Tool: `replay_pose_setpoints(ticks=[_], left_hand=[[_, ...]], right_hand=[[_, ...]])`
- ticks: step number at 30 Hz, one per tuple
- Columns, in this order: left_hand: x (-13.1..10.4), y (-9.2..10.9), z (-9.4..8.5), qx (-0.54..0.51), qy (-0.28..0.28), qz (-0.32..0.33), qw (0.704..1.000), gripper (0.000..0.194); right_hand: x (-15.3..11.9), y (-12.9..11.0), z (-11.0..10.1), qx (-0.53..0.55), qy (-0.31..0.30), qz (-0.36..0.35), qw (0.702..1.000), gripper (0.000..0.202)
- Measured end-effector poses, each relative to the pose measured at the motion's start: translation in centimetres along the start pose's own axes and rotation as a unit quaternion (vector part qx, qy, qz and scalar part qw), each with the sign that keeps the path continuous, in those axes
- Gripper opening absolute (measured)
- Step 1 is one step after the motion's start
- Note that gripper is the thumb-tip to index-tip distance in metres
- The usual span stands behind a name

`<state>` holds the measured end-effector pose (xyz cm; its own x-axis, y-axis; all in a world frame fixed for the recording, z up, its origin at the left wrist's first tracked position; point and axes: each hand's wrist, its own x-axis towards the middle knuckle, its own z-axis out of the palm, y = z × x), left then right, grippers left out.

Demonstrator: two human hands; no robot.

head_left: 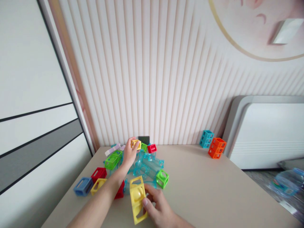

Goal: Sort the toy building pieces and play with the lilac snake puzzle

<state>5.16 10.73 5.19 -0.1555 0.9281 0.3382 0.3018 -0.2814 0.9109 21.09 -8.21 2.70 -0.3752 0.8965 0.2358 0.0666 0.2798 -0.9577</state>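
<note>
My left hand (pixel 130 154) reaches to the back of the pile, its fingers closed on a single yellow cube (pixel 136 144). Nearer to me, my right hand (pixel 158 202) grips a joined pair of yellow cubes (pixel 137 199), tilted slightly off upright. Clear teal tube pieces (pixel 148 166) lie heaped between and behind the hands. A green cube (pixel 162 179) rests at the pile's right side. Behind it sits a red cube (pixel 152 148). My left forearm partly covers another yellow cube (pixel 98 185) and a red block (pixel 120 190).
At the table's (pixel 190 180) back right stand a blue stack (pixel 206 139) and an orange stack (pixel 217 148) of cubes. Blue (pixel 83 186), red (pixel 98 174) and green (pixel 113 160) blocks lie at left. A ribbed wall (pixel 152 72) borders the back.
</note>
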Motion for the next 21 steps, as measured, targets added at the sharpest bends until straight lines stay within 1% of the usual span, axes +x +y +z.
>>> replay_pose_setpoints(ticks=[2, 5, 8, 11, 14, 17, 21], left_hand=[[-0.1, 0.1, 0.1, -0.003, 0.002, -0.006, 1.0, 0.038], [0.0, 0.2, 0.1, -0.004, 0.014, 0.007, 1.0, 0.038], [-0.1, 0.6, -0.1, -0.007, 0.021, 0.026, 0.999, 0.042], [-0.6, 1.2, -0.6, -0.016, 0.017, 0.041, 0.999, 0.05], [-1.8, 1.8, -1.4, -0.022, 0.008, 0.056, 0.998, 0.054], [-3.7, 1.9, -2.7, -0.024, -0.013, 0.068, 0.997, 0.048], [-6.9, 1.5, -4.5, -0.008, -0.012, 0.123, 0.992, 0.045]], right_hand=[[0.0, -0.2, -0.1, 0.001, -0.002, -0.002, 1.0, 0.072], [0.0, -0.3, -0.1, 0.004, -0.005, -0.005, 1.0, 0.073], [-0.1, -0.1, -0.1, 0.004, 0.002, -0.003, 1.0, 0.073], [-0.1, 0.5, -0.1, 0.008, 0.01, -0.004, 1.0, 0.073], [-0.1, 0.9, -0.4, 0.027, 0.025, -0.009, 0.999, 0.073], [0.2, 0.7, -0.8, 0.059, 0.051, -0.011, 0.997, 0.071], [0.7, 0.0, -1.3, 0.09, 0.112, -0.01, 0.989, 0.065]])
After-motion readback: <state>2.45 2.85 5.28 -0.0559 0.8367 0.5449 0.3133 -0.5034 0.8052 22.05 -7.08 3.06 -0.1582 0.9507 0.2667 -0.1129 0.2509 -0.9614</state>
